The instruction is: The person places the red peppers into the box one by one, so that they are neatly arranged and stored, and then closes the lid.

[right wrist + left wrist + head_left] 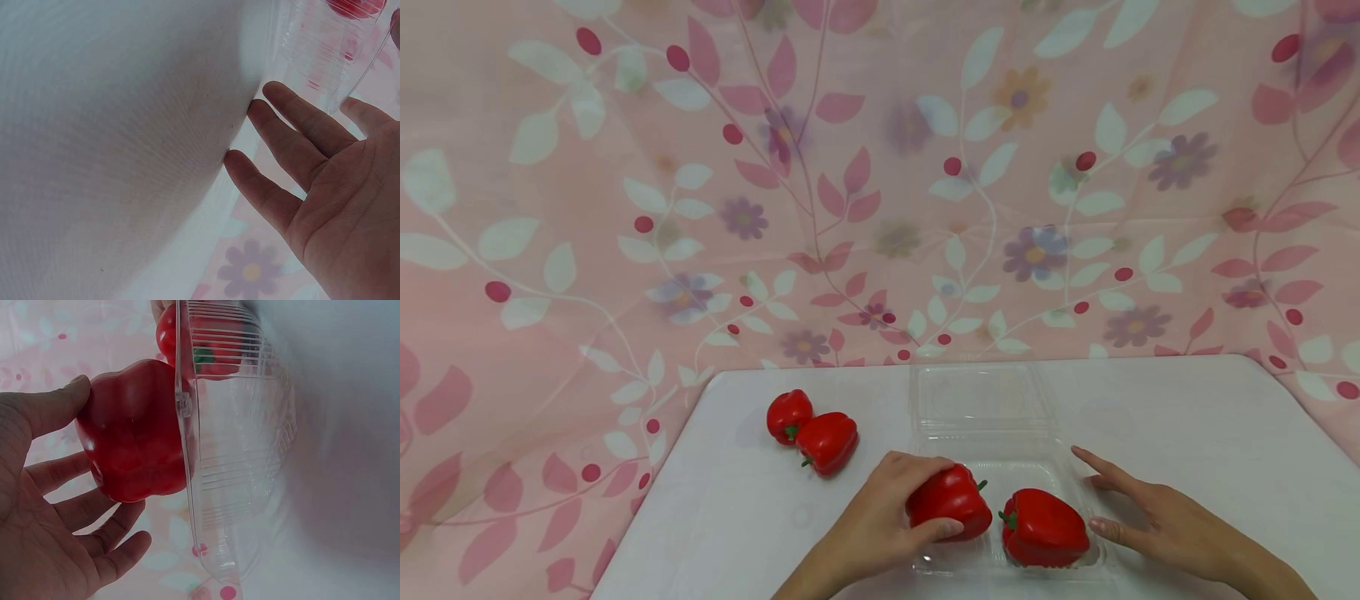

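My left hand (891, 517) grips a red bell pepper (952, 502) between thumb and fingers. In the left wrist view that pepper (134, 431) is at the rim of a clear plastic clamshell box (234, 450), mostly outside its wall. A second red bell pepper (1045, 528) lies inside the box at its right side, green stem pointing left. My right hand (1180, 525) is beside the box's right edge, fingers spread and holding nothing. Seen from the right wrist, its fingertips (236, 159) are down at the white tabletop.
Two more red bell peppers, one (790, 417) behind the other (827, 443), lie together on the left of the white table (1150, 417). The box's open lid (981, 396) lies flat toward the back. A pink floral cloth (880, 183) hangs behind the table.
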